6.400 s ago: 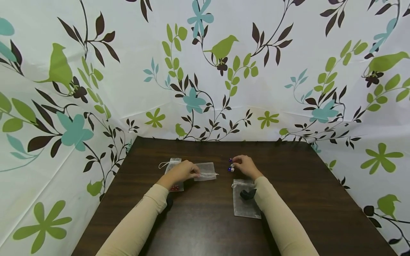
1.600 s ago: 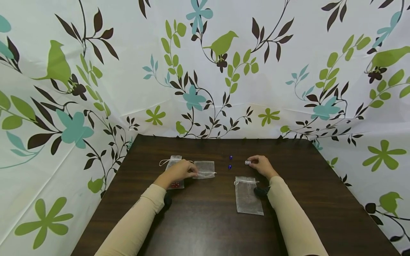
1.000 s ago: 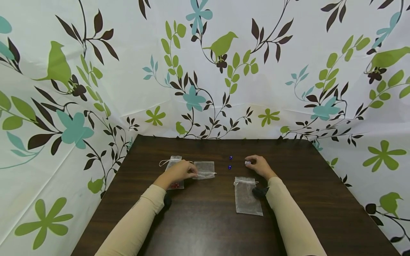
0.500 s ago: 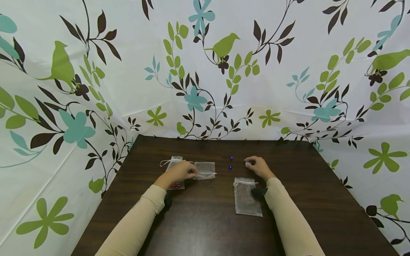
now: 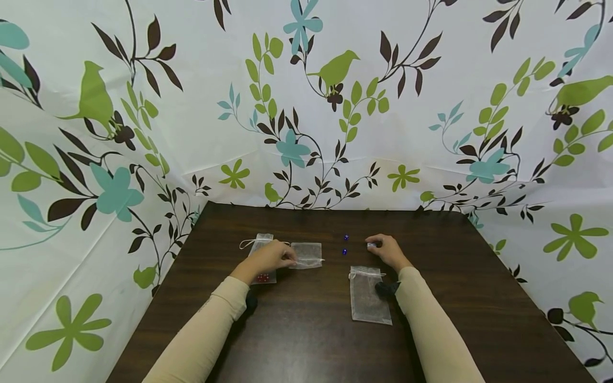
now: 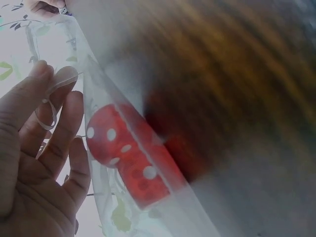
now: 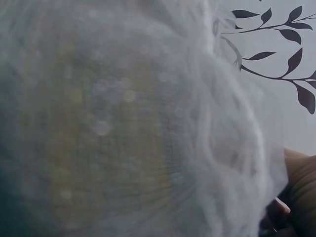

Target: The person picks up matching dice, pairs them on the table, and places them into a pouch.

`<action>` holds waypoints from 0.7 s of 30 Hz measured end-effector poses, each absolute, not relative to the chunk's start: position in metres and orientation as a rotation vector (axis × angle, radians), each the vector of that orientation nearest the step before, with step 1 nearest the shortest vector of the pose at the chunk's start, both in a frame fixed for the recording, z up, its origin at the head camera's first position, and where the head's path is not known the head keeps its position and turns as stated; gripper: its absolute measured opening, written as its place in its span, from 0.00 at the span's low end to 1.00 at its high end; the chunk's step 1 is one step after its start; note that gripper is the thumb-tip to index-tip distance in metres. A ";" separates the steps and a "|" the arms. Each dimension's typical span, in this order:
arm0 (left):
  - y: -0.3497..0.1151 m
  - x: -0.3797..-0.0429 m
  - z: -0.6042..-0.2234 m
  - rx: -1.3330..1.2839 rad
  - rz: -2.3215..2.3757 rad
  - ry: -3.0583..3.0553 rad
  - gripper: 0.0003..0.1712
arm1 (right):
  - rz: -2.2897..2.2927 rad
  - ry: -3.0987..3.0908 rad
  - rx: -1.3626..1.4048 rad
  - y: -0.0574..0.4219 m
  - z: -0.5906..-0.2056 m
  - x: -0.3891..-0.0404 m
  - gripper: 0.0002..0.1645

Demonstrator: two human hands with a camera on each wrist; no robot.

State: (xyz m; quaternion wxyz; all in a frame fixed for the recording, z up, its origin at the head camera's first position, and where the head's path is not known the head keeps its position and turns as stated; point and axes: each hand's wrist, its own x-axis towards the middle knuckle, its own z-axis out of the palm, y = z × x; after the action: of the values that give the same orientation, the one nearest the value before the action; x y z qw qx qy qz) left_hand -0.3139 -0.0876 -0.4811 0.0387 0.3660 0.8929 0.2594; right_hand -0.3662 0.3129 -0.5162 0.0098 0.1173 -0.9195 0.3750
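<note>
My left hand [image 5: 270, 256] pinches the drawstring [image 6: 45, 102] at the left edge of a sheer white organza bag [image 5: 308, 254]. Beneath that hand lies a second organza bag [image 5: 262, 239], with red dice [image 5: 263, 277] showing through its mesh; they loom large in the left wrist view. Farther right, my right hand [image 5: 389, 250] holds white dice [image 5: 371, 245] between thumb and fingers, low over the table. Two blue dice [image 5: 344, 251] sit to the left of it, one behind the other. In the right wrist view, blurred mesh covers most of the picture and hides the fingertips.
A third organza bag [image 5: 369, 306] lies flat in front of my right hand, partly under the black wrist camera [image 5: 387, 289]. The dark wooden table [image 5: 306, 340] ends at the back against a white curtain [image 5: 306, 181] printed with birds and leaves.
Since the oldest frame, my right hand has moved right, away from the blue dice, taking the white dice along. Over the last second both hands stay nearly still; the view shifts slightly.
</note>
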 end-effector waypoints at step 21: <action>-0.085 -0.313 -0.479 1.153 0.787 2.741 0.04 | 1.142 -2.819 0.375 0.310 -0.512 -0.369 0.14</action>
State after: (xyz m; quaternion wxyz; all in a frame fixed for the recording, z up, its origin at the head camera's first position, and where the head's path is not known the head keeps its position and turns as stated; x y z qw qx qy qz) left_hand -0.3134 -0.0847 -0.4786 0.0329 0.3746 0.8906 0.2557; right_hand -0.3687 0.3096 -0.5119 0.0386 0.1223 -0.9192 0.3724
